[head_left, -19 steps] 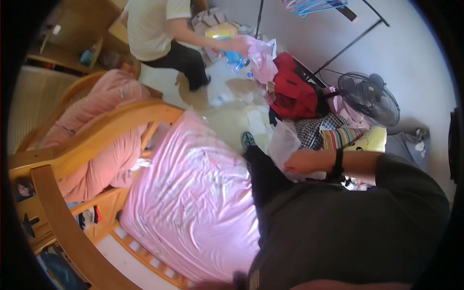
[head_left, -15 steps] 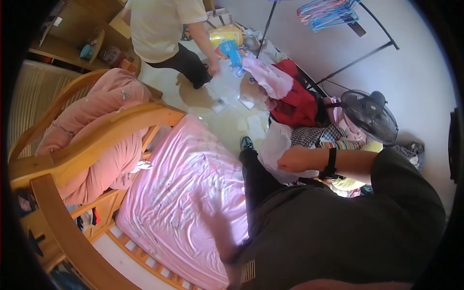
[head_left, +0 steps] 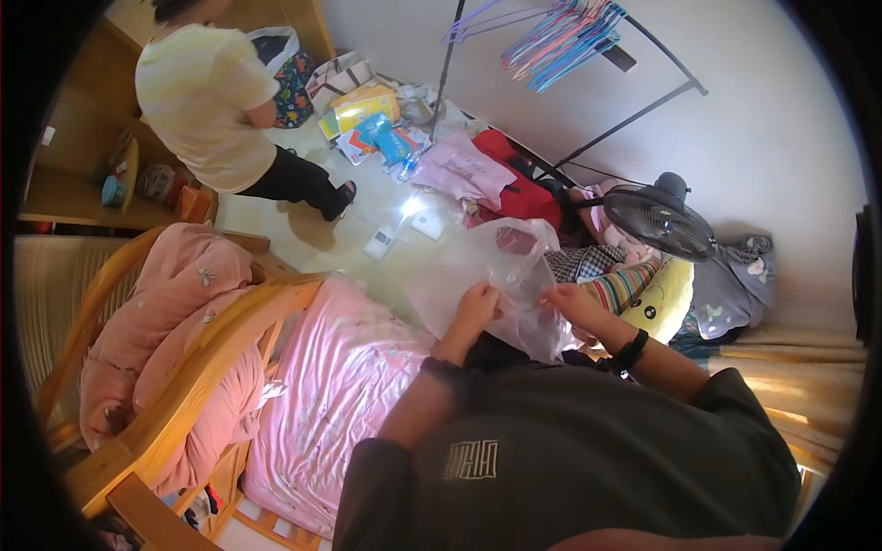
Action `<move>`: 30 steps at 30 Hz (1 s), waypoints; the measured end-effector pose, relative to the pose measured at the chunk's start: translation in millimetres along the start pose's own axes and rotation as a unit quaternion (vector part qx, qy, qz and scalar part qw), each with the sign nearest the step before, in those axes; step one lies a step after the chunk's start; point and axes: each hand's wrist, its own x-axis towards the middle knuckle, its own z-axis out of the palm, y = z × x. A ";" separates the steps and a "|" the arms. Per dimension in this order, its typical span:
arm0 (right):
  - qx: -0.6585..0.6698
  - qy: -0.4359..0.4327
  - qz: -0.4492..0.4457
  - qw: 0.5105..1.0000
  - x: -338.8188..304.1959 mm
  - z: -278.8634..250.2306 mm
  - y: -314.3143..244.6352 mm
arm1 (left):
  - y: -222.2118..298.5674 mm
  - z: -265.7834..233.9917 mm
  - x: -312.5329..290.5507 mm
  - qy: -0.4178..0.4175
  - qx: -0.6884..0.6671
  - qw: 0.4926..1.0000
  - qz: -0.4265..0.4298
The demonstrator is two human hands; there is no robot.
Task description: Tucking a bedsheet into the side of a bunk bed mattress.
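A thin, clear plastic bag (head_left: 514, 275) hangs in front of my body, held from both sides. My left hand (head_left: 478, 308) pinches its left part, fingers closed. On the bag's right edge my right hand (head_left: 568, 301) is closed too, with a black band (head_left: 630, 351) on that wrist. Through the bag's wall the floor shows faintly. Just beyond my right hand lie a black-and-white checked cloth (head_left: 588, 264), a striped cloth (head_left: 623, 286) and a yellow plush toy (head_left: 666, 308).
A bed with a pink sheet (head_left: 322, 386) and wooden rail (head_left: 220, 349) stands left. Right are a black fan (head_left: 657, 216) and a rack with hangers (head_left: 565, 41). A person in a yellow shirt (head_left: 202, 101) stands far left. Books (head_left: 367, 115) and clothes (head_left: 459, 170) cover the far floor.
My left hand has come up from over the bed to the plastic bag and closed on it. The bag is now spread between both hands. The other person has turned toward the patterned bag.
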 end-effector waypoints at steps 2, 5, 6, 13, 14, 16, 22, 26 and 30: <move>0.039 0.088 0.010 0.995 8.4 -20.7 29.7 | 15.2 1.1 5.5 0.018 -0.033 0.999 0.013; 0.198 0.163 0.055 0.965 6.1 -39.3 23.1 | 31.4 -15.3 -0.9 0.016 -0.077 0.997 -0.025; 0.245 0.160 0.047 0.955 11.7 -39.3 23.0 | 28.3 -23.3 2.6 0.016 -0.093 0.995 0.030; 0.287 0.026 0.029 0.957 77.5 -54.4 -10.3 | 101.6 -15.2 -0.7 0.183 0.078 0.972 0.124; 0.294 0.020 -0.005 0.955 94.3 -55.7 -9.4 | 110.0 -17.9 5.9 0.186 0.088 0.971 0.118; 0.314 0.027 -0.075 0.946 141.8 -54.0 -4.5 | 120.4 -26.4 16.7 0.134 -0.023 0.975 0.176; 0.298 0.132 -0.039 0.945 263.2 -95.2 -50.8 | 103.2 -123.3 20.8 0.125 0.196 0.961 0.153; 0.388 0.190 -0.042 0.901 335.2 -121.2 -50.1 | 93.2 -202.5 -18.5 0.119 0.187 0.973 0.061; 0.385 0.250 0.028 0.888 370.1 -115.7 -46.9 | 60.9 -285.5 -59.6 0.198 0.141 0.970 -0.003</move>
